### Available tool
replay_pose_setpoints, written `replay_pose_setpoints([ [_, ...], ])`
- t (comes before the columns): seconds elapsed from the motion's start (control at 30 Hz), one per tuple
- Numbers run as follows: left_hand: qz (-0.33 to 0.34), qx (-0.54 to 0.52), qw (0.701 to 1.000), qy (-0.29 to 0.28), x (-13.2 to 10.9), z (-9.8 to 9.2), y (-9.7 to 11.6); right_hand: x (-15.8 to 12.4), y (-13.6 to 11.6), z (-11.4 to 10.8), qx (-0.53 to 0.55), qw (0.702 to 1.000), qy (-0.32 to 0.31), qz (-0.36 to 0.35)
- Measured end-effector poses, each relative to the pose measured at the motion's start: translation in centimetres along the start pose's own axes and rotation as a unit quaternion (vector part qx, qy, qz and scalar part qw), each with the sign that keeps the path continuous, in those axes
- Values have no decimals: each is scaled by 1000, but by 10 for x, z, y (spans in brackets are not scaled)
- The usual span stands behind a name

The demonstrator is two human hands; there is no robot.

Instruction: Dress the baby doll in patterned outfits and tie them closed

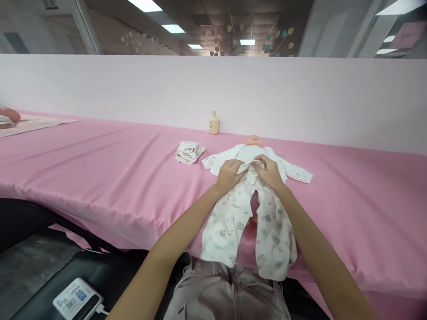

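Note:
White baby pants [224,221] with small printed figures lie over the lower body of a baby doll [254,140], their legs hanging toward the table's front edge. My left hand [230,174] is closed on the left side of the waistband. On the other side, my right hand [270,172] pinches the waistband between thumb and fingers. The doll lies on its back in a white long-sleeved top [222,158], sleeves spread out to both sides. Through the gap between the pant legs a bit of the doll shows; the rest of its legs is hidden.
A folded printed cloth [189,152] lies left of the doll on the pink-covered table [127,155]. Behind it, a pale yellow pump bottle [214,123] stands by the white partition [141,87]. A white device [78,302] with a cable rests on a black chair [38,310].

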State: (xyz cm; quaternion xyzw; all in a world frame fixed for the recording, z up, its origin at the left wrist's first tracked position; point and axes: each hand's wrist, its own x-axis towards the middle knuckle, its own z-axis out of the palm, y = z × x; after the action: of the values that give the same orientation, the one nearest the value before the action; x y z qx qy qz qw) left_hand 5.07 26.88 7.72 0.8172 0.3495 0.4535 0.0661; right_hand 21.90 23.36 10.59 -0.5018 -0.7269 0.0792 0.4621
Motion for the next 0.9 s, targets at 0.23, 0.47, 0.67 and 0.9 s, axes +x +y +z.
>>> replay_pose_setpoints([
  [0.23,-240,-471,849,-11,11,-2,-2,-1,6,-10,95,984,-133,76],
  [0.47,-257,-676,688,-59,13,-8,-5,0,-3,-6,451,858,-100,225],
  [0.67,-283,-682,674,-12,18,-7,-20,-8,-13,-2,388,860,-233,236],
  [0.9,-296,-525,748,-277,6,-16,-12,0,3,7,487,826,-38,282],
])
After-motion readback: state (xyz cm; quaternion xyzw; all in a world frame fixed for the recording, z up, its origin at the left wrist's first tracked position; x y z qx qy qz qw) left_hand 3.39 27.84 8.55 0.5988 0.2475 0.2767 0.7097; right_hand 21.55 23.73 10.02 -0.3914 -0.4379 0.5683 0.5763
